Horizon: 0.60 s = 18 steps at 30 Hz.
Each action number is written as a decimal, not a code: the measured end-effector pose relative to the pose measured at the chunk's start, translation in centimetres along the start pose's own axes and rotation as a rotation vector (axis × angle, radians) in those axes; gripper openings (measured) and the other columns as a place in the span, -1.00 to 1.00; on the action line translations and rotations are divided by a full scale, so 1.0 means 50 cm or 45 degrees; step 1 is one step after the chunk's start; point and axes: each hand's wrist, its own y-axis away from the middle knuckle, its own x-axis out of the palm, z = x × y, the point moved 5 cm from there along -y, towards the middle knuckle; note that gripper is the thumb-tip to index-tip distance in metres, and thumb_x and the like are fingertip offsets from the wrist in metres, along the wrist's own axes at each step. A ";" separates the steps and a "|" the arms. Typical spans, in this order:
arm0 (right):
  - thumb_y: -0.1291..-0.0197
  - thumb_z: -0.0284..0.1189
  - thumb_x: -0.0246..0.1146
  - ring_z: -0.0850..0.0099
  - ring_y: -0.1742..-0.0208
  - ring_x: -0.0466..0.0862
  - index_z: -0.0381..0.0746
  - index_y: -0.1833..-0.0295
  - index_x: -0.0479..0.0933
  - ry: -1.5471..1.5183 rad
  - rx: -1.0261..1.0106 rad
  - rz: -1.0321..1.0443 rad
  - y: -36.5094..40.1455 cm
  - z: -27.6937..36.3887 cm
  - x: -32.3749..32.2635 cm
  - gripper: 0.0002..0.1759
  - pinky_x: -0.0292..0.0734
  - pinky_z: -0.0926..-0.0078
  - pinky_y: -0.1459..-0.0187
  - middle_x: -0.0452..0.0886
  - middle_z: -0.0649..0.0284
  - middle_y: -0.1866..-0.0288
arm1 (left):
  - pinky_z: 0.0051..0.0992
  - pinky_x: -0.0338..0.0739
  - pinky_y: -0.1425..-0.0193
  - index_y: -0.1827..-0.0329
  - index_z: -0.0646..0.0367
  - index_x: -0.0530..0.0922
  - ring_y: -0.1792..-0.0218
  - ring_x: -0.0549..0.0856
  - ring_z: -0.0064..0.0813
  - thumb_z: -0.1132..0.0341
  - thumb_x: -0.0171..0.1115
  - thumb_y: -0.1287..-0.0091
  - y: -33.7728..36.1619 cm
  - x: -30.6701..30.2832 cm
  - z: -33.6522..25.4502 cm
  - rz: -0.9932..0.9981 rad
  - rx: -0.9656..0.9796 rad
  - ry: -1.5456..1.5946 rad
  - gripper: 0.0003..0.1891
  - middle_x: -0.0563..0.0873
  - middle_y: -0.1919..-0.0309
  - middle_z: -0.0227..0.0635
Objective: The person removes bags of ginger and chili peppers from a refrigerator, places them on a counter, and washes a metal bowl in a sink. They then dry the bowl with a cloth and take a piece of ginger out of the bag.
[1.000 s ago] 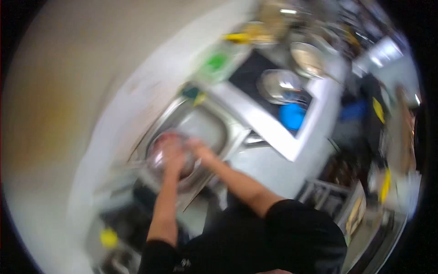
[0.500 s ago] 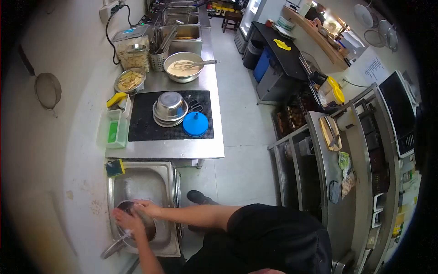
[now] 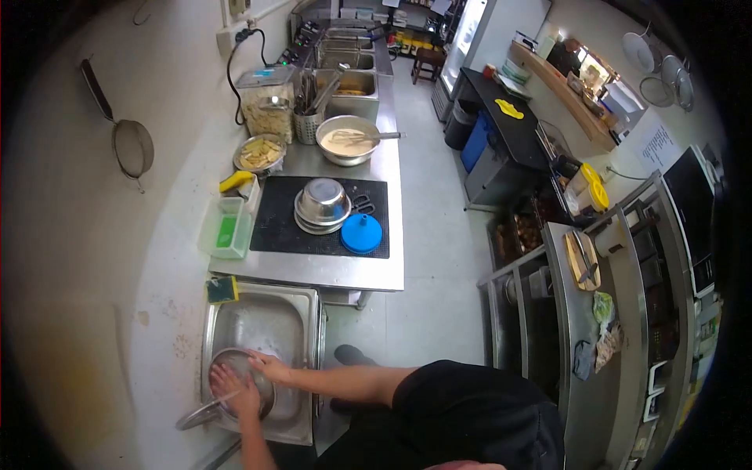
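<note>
A round metal bowl (image 3: 266,390) sits in the steel sink (image 3: 298,403), partly covered by my hands. My left hand (image 3: 235,390) lies on it with the fingers spread. On the bowl's upper right edge, my right hand (image 3: 269,367) grips the rim. The tap (image 3: 200,415) reaches over the sink beside my left wrist. At the sink's far left corner rests a yellow and dark green sponge (image 3: 222,290).
Beyond the sink, a black mat (image 3: 274,227) carries stacked metal bowls (image 3: 323,202), a blue funnel-like lid (image 3: 361,233) and scissors (image 3: 363,204). Farther back stands a bowl of batter with a whisk (image 3: 348,141). Metal shelving (image 3: 560,298) stands on the right.
The view has shifted, so the scene sits lower and further right. My left hand now lies flatter, with its fingers spread on the bowl, and my right hand has moved along the rim.
</note>
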 end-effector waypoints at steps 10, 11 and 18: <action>-0.42 -0.19 0.05 0.44 -0.34 0.32 0.00 -0.39 0.35 -0.163 0.191 0.030 -0.057 -0.006 -0.027 -0.54 0.24 0.45 -0.30 0.41 0.27 -0.35 | 0.25 -0.26 -0.44 -0.54 0.01 -0.02 -0.52 -0.09 -0.01 0.11 -0.01 -0.39 -0.035 -0.095 -0.025 0.152 -0.103 -0.378 -0.31 -0.05 -0.51 0.00; -0.42 -0.19 0.05 0.44 -0.34 0.32 0.00 -0.39 0.35 -0.165 0.198 0.028 -0.060 -0.007 -0.031 -0.54 0.24 0.45 -0.30 0.41 0.27 -0.35 | 0.06 -0.18 -0.51 -0.53 0.07 0.00 -0.52 -0.07 -0.05 0.14 0.03 -0.35 -0.036 -0.111 -0.021 0.026 -0.179 -0.405 -0.29 -0.02 -0.51 -0.03; -0.39 -0.10 0.08 0.48 -0.20 0.44 -0.12 -0.33 0.40 0.286 0.191 0.298 -0.120 -0.027 -0.083 -0.49 0.33 0.42 -0.23 0.52 0.26 -0.21 | -0.28 0.53 -0.07 -0.03 0.34 0.57 0.11 0.68 -0.11 0.24 0.33 -0.16 -0.026 0.101 0.250 0.139 -0.730 0.459 -0.57 0.70 0.14 0.01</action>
